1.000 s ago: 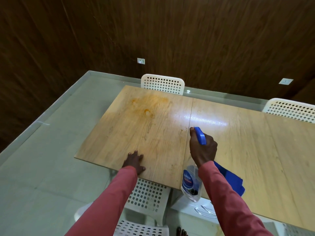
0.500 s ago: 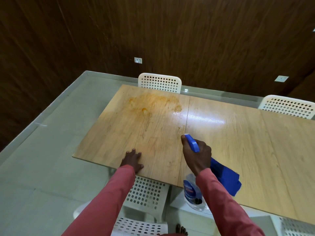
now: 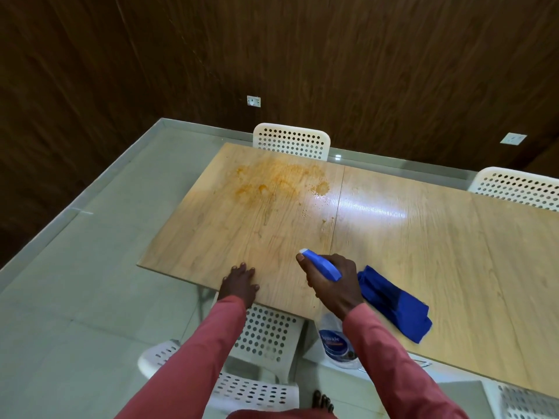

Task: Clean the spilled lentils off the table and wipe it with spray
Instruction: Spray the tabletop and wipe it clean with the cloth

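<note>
A long wooden table (image 3: 423, 246) carries an orange-yellow stain (image 3: 272, 182) with wet droplets near its far left corner. My right hand (image 3: 335, 282) grips a spray bottle (image 3: 334, 343) with a blue trigger head, nozzle pointing toward the stain; the clear body hangs below the table's near edge. My left hand (image 3: 240, 281) lies flat on the near edge, fingers spread. A blue cloth (image 3: 396, 303) lies on the table just right of my right hand. No loose lentils are visible.
White perforated chairs stand around the table: one at the far side (image 3: 292, 140), one at far right (image 3: 520, 189), one below me (image 3: 242, 364). A pale tiled floor (image 3: 75, 297) and dark wood-panelled walls surround the table. A bare foot (image 3: 323, 402) shows at the bottom.
My right hand with the spray bottle has drawn back toward the near edge and slightly left. Wet droplets have appeared on the right side of the stain. The left hand stays put.
</note>
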